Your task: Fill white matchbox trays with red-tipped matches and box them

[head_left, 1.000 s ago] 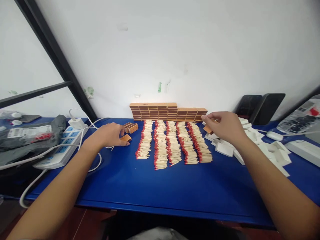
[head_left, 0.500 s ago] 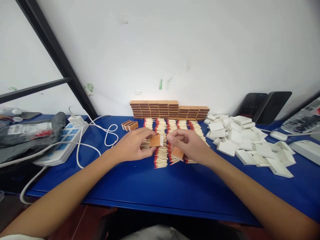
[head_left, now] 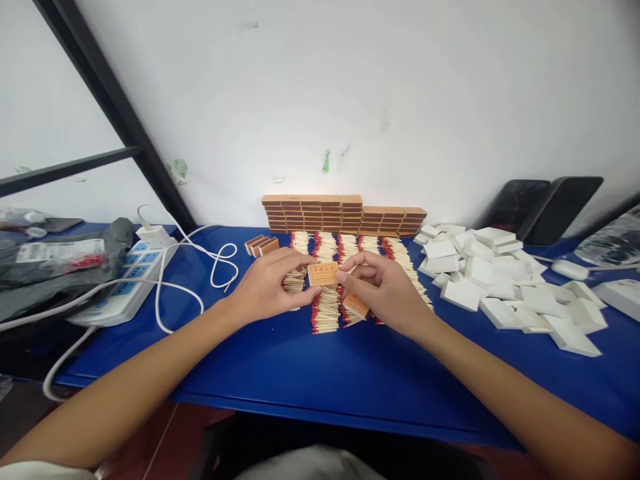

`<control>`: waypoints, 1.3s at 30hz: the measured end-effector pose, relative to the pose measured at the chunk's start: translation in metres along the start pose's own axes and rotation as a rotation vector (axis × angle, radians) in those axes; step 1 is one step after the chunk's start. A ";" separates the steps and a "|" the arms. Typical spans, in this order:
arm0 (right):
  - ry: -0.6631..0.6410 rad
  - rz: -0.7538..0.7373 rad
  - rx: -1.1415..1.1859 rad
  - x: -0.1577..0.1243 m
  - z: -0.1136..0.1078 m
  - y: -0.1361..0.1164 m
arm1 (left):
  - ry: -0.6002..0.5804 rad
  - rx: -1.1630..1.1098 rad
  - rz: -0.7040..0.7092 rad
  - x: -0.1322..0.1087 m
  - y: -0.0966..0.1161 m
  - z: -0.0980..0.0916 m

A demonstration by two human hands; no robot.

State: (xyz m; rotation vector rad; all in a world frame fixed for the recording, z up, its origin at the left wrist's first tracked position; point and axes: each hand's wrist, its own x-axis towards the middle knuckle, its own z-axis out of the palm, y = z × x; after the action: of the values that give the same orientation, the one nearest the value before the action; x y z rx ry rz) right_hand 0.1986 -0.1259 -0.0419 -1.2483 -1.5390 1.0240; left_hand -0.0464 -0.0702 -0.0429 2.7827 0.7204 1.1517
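A small orange matchbox [head_left: 323, 274] with printed lettering is pinched at its left end between the thumb and fingers of my left hand [head_left: 273, 283]. The thumb and forefinger of my right hand [head_left: 383, 290] press on its right end. A second matchbox [head_left: 356, 306] is tucked under the curled fingers of that same hand, partly covered. Beneath both hands, rows of red-tipped matches [head_left: 326, 317] lie on the blue table [head_left: 280, 373]. No white tray sticks out of the pinched box.
Stacked matchboxes [head_left: 320, 217] line the wall. A few more matchboxes [head_left: 261, 246] sit left of the matches. White tray pieces [head_left: 500, 273] are heaped at right, before two phones [head_left: 563, 210]. A power strip [head_left: 131, 283] and white cable [head_left: 165, 287] occupy the left.
The white end that showed at the right of the left-hand matchbox is no longer visible. My right fingertips have moved left onto that box, which now shows its printed face more fully.
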 end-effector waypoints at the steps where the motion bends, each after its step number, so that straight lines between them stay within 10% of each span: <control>1: 0.008 -0.013 0.002 0.000 0.001 0.001 | 0.023 0.001 0.017 0.000 0.000 0.001; 15: -0.088 0.029 0.093 0.004 -0.003 0.005 | 0.049 0.023 0.104 -0.002 -0.011 0.003; 26: 0.220 0.051 0.023 0.022 -0.054 0.007 | 0.085 0.129 0.019 -0.001 -0.023 -0.003; 32: 0.434 0.177 -0.059 0.059 -0.108 0.016 | 0.077 0.102 0.031 -0.002 -0.020 -0.004; 39: 0.495 0.242 -0.098 0.126 -0.121 0.019 | 0.073 0.091 0.052 -0.003 -0.019 -0.003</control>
State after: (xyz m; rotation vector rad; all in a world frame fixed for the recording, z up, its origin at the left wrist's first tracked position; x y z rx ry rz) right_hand 0.3057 0.0090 -0.0104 -1.6417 -1.0828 0.7162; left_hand -0.0580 -0.0547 -0.0469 2.8629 0.7287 1.2662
